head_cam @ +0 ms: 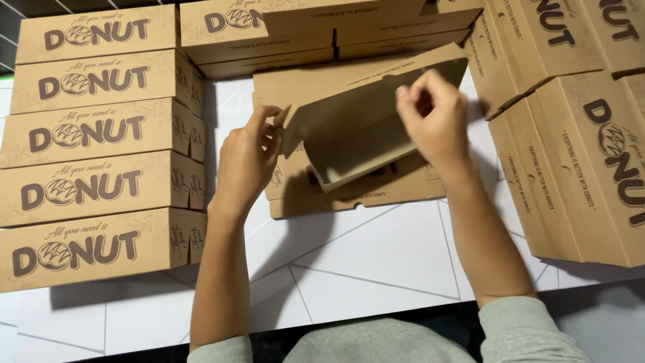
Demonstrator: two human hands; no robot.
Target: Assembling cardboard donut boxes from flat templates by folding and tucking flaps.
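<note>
Cardboard box blank (366, 128), half folded and brown, hangs between both hands above the white table (376, 262). The left hand (247, 161) pinches a small corner flap of it between thumb and curled fingers, narrow and closed on the card. The right hand (433, 114) grips the opposite upper edge, its fingers bent down over the raised long panel and closed tight on it. Between the hands the panel stands tilted, its inner face plain, matte and unprinted, with sharp crease lines and a shallow trough forming below.

Just under the fingers lies a short pile of flat blanks (349, 191), the same kraft card, with a thin line of dark print along the near edge. Left of the left hand, well apart, a stack of finished boxes (101, 148) rises in five tiers, each long and low, each with a dark brown word mark and a ring-shaped emblem on the long face and small script on the end panel. Right of the right hand more finished boxes (578, 148) lean at an angle, their print running sideways. Beyond the fingers, at the far edge, another row of boxes (282, 27) lies flat. The table is smooth, with thin grey veins. Grey-green sleeves (517, 333) are pushed up near the elbows.
</note>
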